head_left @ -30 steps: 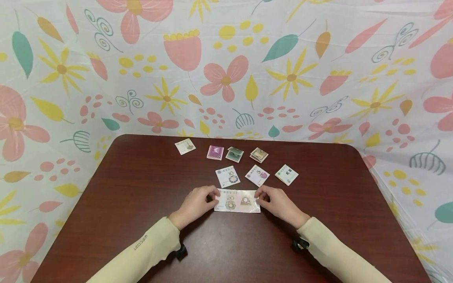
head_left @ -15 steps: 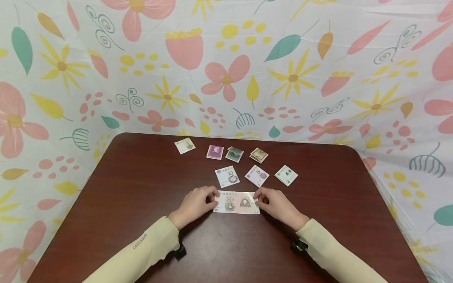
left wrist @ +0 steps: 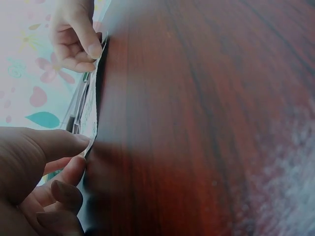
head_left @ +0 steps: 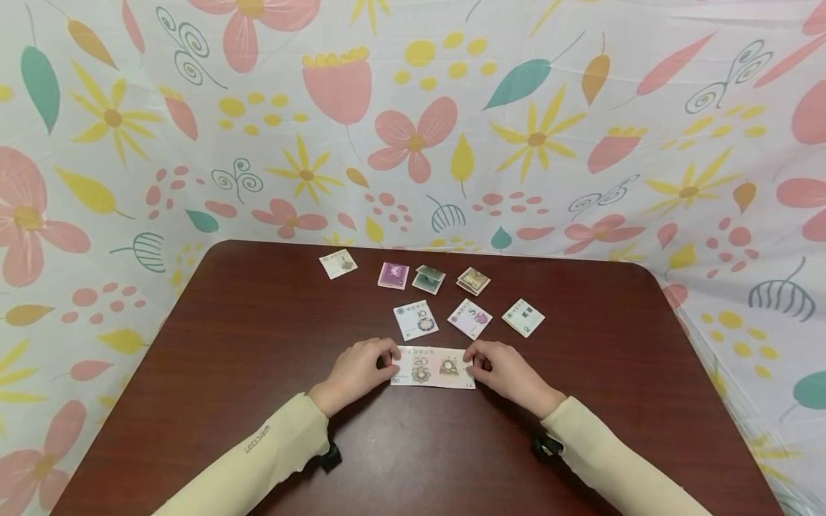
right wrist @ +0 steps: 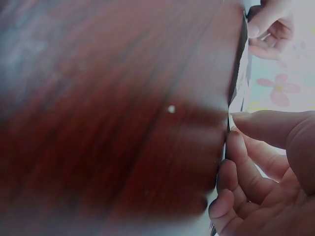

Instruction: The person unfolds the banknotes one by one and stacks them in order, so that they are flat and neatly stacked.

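A paper note marked 20 (head_left: 433, 368), pale with a printed flower, lies spread out near the middle of the table. My left hand (head_left: 358, 374) pinches its left end between thumb and fingers; at the opposite end, my right hand (head_left: 510, 375) does the same. Both wrist views show the note (left wrist: 93, 108) almost edge-on, its long edge slightly bowed off the tabletop. Just beyond it lie a folded 10 note (head_left: 416, 320), a folded 5 note (head_left: 470, 319) and a folded 2 note (head_left: 524, 317).
Along the back of the dark wooden table (head_left: 245, 344) lie a note marked 1 (head_left: 338, 264), a folded purple note (head_left: 393, 275), a folded green note (head_left: 429, 279) and a folded brownish note (head_left: 474, 281). A floral curtain (head_left: 413, 201) hangs behind the table.
Both hands keep their pinch on the 20 note, which hardly shifts. The whole view drifts slightly with the head camera.
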Demonstrator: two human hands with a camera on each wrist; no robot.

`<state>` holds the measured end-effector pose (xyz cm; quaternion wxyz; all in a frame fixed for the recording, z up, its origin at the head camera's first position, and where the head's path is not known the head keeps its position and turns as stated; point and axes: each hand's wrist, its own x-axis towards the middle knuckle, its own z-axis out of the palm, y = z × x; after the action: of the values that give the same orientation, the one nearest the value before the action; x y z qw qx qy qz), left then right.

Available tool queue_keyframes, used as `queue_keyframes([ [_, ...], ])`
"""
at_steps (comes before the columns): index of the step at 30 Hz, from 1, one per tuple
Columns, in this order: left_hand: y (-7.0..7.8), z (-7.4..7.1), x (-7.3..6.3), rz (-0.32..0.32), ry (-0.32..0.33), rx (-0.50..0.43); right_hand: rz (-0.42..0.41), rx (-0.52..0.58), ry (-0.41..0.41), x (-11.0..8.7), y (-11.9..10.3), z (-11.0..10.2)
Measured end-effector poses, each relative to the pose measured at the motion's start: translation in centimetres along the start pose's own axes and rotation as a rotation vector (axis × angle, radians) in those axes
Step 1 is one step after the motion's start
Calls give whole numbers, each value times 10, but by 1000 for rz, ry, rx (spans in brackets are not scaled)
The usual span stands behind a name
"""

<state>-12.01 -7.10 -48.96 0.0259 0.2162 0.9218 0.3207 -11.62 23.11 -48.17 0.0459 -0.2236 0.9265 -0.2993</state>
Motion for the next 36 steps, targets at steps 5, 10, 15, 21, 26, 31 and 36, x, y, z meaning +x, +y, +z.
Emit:
queue_keyframes([
  [5,0,-1,0,0,-5,2,-22,-3,-8,-1,1,-2],
  [10,-1,-2,0,-4,-9,8,-54,-8,-5,-5,4,-5],
  [15,-1,-8,5,-18,19,0,-71,-8,-14,-4,6,-7],
  [21,-5,-15,21,-76,46,-29,-63,-1,-29,-4,6,-7],
  [26,-9,-18,36,-114,64,-23,-55,-7,-30,-4,6,-6],
  [31,-13,-18,48,-134,80,-8,-54,-4,-27,-5,6,-6],
  [36,-14,-16,58,-158,102,7,-50,-4,-31,-6,5,-6],
])
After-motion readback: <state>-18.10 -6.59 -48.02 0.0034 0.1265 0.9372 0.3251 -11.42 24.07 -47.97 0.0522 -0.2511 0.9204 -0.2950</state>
